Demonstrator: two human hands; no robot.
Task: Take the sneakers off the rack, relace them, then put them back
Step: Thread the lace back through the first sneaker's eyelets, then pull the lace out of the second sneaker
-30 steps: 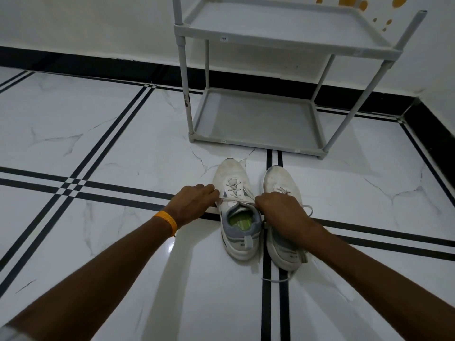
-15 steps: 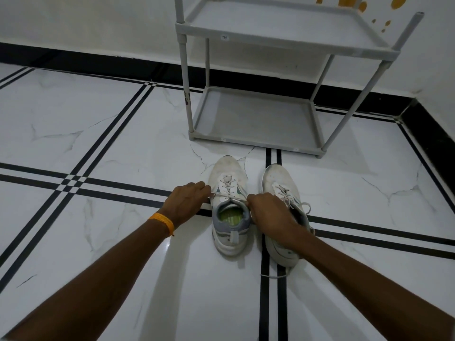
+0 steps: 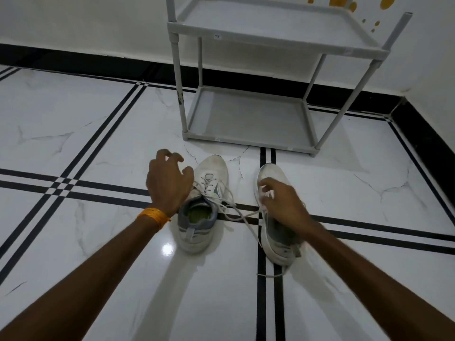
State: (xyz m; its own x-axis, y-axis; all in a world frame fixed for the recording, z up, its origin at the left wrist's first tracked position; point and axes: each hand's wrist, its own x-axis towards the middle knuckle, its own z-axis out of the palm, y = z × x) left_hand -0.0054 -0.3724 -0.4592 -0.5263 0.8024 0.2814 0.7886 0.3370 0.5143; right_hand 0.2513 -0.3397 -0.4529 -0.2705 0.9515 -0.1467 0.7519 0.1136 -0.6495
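i see two worn white fabric sneakers on the glossy white marble floor [image 3: 98, 242], toes toward the grey two-tier plastic rack [image 3: 248, 119], which stands just beyond them by the wall. the left sneaker [image 3: 209, 183] has its white laces [image 3: 236, 210] loose, trailing across the floor toward the right sneaker [image 3: 275, 232]. my left hand [image 3: 167, 183], with an orange band [image 3: 154, 216] at the wrist, hovers beside the left sneaker, fingers spread and curled, gripping nothing. my right hand [image 3: 283, 203] sits over the right sneaker, fingers curled at its laces; i cannot tell whether it pinches them.
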